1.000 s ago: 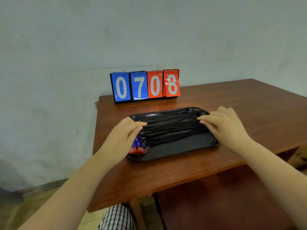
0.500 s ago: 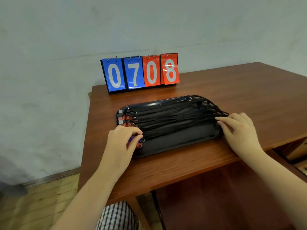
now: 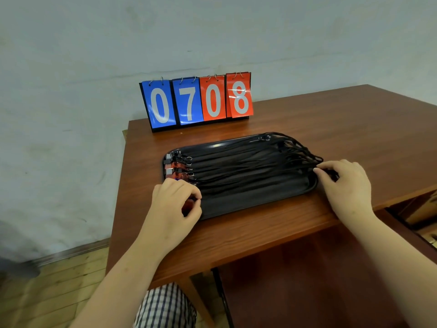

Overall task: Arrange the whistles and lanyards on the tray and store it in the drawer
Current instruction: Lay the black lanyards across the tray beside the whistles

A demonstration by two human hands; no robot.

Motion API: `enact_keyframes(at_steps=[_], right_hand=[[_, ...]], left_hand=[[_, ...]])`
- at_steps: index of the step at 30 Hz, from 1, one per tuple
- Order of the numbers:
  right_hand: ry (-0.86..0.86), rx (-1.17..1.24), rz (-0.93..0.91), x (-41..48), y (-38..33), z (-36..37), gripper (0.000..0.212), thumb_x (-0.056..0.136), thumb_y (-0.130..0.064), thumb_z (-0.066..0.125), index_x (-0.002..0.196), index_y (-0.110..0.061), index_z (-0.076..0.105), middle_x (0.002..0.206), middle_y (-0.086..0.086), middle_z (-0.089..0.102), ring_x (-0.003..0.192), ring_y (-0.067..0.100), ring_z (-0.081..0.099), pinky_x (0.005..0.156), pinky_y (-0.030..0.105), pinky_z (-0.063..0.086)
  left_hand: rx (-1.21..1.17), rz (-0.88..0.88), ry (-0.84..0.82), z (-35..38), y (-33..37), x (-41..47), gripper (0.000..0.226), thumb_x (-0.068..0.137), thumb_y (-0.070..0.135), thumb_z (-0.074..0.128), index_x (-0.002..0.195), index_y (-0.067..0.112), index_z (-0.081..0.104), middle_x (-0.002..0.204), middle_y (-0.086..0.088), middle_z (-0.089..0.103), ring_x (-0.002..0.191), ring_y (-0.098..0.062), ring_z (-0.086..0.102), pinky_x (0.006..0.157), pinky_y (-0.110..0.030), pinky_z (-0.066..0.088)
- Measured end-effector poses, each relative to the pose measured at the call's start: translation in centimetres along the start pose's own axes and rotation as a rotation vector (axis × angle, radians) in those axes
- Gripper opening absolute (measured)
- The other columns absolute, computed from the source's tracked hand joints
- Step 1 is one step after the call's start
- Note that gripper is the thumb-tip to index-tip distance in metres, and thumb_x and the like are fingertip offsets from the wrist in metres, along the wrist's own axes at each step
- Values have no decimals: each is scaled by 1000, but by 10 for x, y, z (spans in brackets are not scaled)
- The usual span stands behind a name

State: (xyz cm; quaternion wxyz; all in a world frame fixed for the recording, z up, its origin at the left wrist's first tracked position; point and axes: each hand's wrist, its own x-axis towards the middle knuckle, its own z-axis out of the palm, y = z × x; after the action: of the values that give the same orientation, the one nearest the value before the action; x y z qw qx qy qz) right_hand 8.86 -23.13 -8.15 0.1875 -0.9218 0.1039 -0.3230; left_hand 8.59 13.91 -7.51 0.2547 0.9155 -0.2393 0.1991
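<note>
Left hand (image 3: 173,204) fingers pinch red whistle (image 3: 188,204) at tray (image 3: 260,200) corner; right hand (image 3: 345,183) fingers curl on lanyards (image 3: 248,166).

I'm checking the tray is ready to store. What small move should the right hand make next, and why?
Probably tuck the lanyard loops back inside the tray. They spill past its right rim, where the right hand already touches them; the left hand rests at the whistles end.

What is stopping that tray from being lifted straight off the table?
Nothing visible. The left hand and right hand are already at the two ends of the tray, and the scoreboard stands apart behind it. The lanyards overhang the right end, though.
</note>
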Motion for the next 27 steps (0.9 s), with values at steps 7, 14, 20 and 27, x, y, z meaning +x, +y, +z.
enact_keyframes(at_steps=[7, 14, 20, 27], right_hand=[[-13, 84, 44, -1, -4, -3, 16, 95, -26, 63, 103, -15, 70, 91, -5, 62, 88, 19, 56, 72, 30, 41], [-21, 178, 62, -4, -5, -5, 6, 94, -22, 65, 97, -18, 68, 87, -4, 59, 79, 15, 54, 70, 27, 40], [-29, 205, 62, -4, -5, -4, 4, 94, -21, 65, 97, -19, 66, 89, -2, 60, 80, 14, 55, 70, 26, 41], [-36, 217, 71, -5, -6, -5, 6, 94, -16, 63, 99, -16, 65, 91, -5, 59, 80, 11, 54, 67, 18, 39]], left_hand=[[0, -3, -15, 1, -1, -1, 18, 86, 17, 67, 89, 34, 61, 92, 21, 57, 102, -5, 45, 90, -24, 23], [31, -19, 0, 3, -2, -1, 19, 86, 15, 67, 88, 33, 62, 94, 21, 57, 102, -5, 42, 87, -23, 18], [53, -27, 11, 3, -2, 0, 19, 85, 15, 69, 88, 33, 63, 94, 20, 58, 102, -7, 42, 86, -24, 18], [75, -39, 11, 4, -3, -1, 20, 85, 14, 69, 87, 34, 64, 95, 20, 58, 103, -5, 40, 85, -24, 15]])
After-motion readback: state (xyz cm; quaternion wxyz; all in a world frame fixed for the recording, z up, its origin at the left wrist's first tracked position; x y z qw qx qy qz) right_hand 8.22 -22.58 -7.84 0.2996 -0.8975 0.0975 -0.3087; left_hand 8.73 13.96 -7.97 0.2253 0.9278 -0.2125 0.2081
